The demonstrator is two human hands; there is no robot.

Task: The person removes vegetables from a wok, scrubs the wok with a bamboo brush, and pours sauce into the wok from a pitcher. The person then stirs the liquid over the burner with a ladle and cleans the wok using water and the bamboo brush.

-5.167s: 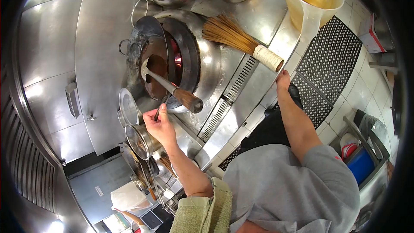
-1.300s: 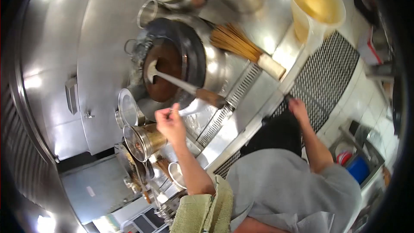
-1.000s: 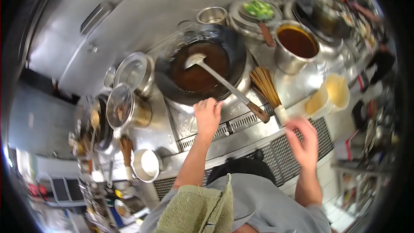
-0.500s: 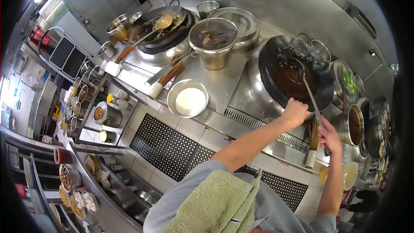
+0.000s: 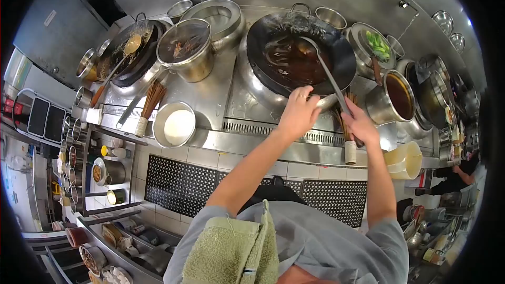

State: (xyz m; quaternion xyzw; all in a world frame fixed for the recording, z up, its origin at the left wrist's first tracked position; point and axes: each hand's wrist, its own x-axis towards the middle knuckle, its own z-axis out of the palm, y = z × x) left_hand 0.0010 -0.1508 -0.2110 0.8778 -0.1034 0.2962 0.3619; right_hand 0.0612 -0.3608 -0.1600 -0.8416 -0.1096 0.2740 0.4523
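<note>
A black wok (image 5: 344,58) with dark brown sauce (image 5: 294,66) sits on the steel range. My left hand (image 5: 299,114) is at its near rim, fingers curled on the wok's near handle, which is mostly hidden. My right hand (image 5: 362,126) is wrapped round the handle of a long ladle (image 5: 330,76); the ladle's bowl is in the sauce. Below my right hand, a bamboo brush (image 5: 350,152) with a wrapped grip lies at the range's front edge. A green towel (image 5: 223,252) hangs over my left forearm or front; which one is unclear.
Left of the wok stand a strainer pot (image 5: 194,68), a white-filled pot (image 5: 174,125) and a second wok (image 5: 129,76) with a ladle. To the right are a pot of brown liquid (image 5: 392,94), greens (image 5: 377,44) and a yellowish jug (image 5: 404,160). Another person (image 5: 463,173) is far right.
My right hand, empty a second ago, has taken hold of the ladle. The ladle's bowl has shifted within the wok. The camera view has swung left, then partly back right.
</note>
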